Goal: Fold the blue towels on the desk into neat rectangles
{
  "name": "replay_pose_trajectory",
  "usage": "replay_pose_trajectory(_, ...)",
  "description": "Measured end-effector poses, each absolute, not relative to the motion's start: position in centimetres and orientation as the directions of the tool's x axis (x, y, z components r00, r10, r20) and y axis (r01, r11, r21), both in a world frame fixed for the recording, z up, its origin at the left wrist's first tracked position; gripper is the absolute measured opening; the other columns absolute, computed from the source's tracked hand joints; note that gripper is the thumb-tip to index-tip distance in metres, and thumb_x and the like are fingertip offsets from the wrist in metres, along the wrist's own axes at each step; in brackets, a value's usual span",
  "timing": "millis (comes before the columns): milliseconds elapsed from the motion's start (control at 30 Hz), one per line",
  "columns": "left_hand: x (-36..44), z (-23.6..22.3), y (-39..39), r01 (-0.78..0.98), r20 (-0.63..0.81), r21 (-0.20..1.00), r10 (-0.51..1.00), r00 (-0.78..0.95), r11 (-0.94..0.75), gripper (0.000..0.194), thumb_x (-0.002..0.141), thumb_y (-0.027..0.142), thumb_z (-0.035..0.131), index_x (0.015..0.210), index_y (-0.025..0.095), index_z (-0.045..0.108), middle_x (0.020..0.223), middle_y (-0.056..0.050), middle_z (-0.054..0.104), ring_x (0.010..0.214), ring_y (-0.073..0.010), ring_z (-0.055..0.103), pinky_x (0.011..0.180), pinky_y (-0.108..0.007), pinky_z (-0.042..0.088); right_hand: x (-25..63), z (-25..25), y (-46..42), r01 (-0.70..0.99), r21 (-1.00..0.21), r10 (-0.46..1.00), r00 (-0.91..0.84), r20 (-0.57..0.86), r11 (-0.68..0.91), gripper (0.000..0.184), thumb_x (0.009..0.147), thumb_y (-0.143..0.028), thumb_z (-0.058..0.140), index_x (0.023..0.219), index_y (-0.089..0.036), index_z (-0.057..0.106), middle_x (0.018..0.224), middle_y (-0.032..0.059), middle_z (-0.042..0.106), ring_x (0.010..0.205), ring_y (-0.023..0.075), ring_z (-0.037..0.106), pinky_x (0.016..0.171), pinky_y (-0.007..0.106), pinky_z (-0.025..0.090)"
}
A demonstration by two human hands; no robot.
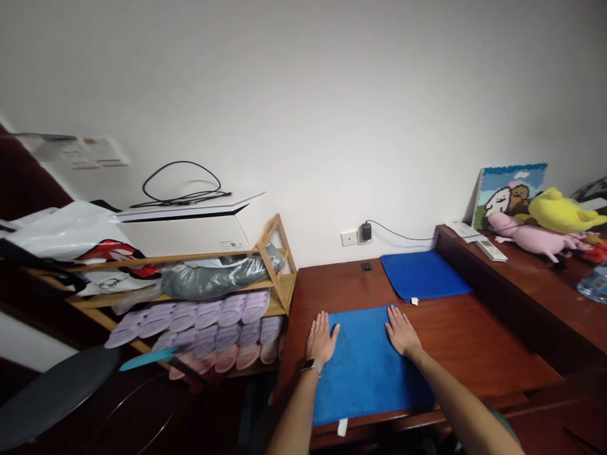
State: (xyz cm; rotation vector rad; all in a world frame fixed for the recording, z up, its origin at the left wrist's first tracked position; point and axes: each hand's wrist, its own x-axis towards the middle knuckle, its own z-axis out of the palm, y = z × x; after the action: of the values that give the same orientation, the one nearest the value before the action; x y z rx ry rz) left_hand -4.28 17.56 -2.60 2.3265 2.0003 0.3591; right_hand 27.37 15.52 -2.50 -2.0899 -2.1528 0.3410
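Note:
A bright blue cloth lies spread out flat on the brown wooden desk, with a white tag at its near edge. My left hand rests flat at the cloth's left edge, fingers stretched out, a watch on the wrist. At the far right corner of the same cloth, my right hand lies palm down with its fingers extended. Behind it, a darker blue cloth lies flat near the wall, its small white tag toward me.
Left of the desk stands a wooden rack with several slippers and a white box on top. A raised ledge on the right holds a remote and plush toys. A black charger is plugged into the wall.

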Motion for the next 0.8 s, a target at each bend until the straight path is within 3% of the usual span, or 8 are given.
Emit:
replay_pose_trajectory(333,-4.1,-1.8,18.0,0.985,0.092,0.086,0.986,0.139,-0.147,0.086,0.103,0.065,0.015,0.161,0.005,0.035,0.168,-0.019,0.034,0.158,-0.0286,0.027,0.130,-0.047,0.023,27.5,-3.4,16.0,0.960,-0.279,0.999,-0.045,-0.026,0.036,0.074,0.106,-0.049,0.013,0.166,-0.007,0.021,0.174,0.0106,0.017,0.162,0.0201,0.009,0.131,0.040,0.006)
replay_pose_trajectory(433,-2.3,-0.9,18.2,0.983,0.156,0.072,0.975,0.158,-0.171,0.085,0.104,0.063,0.016,0.160,0.002,0.035,0.168,-0.020,0.034,0.158,-0.0292,0.026,0.131,-0.047,0.022,27.5,-3.5,16.0,0.957,-0.288,0.999,-0.049,-0.021,0.041,0.074,0.106,-0.049,0.013,0.166,-0.007,0.020,0.174,0.0104,0.017,0.162,0.0201,0.009,0.131,0.040,0.006)
replay_pose_trajectory(533,2.7,-0.3,17.9,0.954,0.215,0.118,0.945,0.245,-0.275,0.079,0.106,0.057,0.011,0.162,0.005,0.033,0.169,-0.017,0.033,0.159,-0.0261,0.025,0.131,-0.045,0.023,27.5,-3.6,16.1,0.954,-0.297,0.999,-0.048,-0.007,0.044,0.074,0.106,-0.050,0.013,0.166,-0.008,0.020,0.174,0.0100,0.017,0.162,0.0200,0.010,0.131,0.041,0.006)
replay_pose_trajectory(667,11.9,-0.7,17.2,0.870,0.185,0.214,0.893,0.410,-0.444,0.074,0.107,0.052,0.009,0.163,0.009,0.031,0.170,-0.013,0.031,0.159,-0.0228,0.024,0.131,-0.044,0.024,27.7,-4.1,16.2,0.956,-0.283,0.997,-0.072,0.013,0.073,0.071,0.104,-0.043,0.020,0.166,-0.009,0.022,0.174,0.0109,0.018,0.161,0.0224,0.012,0.131,0.043,0.011)
replay_pose_trajectory(800,16.8,-1.7,17.0,0.844,0.100,0.279,0.888,0.449,-0.458,0.071,0.107,0.049,0.006,0.165,0.014,0.028,0.170,-0.009,0.032,0.159,-0.0203,0.024,0.131,-0.044,0.024,27.8,-4.3,16.2,0.960,-0.234,0.988,-0.144,0.053,0.153,0.072,0.098,-0.035,0.034,0.166,-0.014,0.025,0.173,0.0086,0.019,0.161,0.0254,0.012,0.130,0.045,0.015)
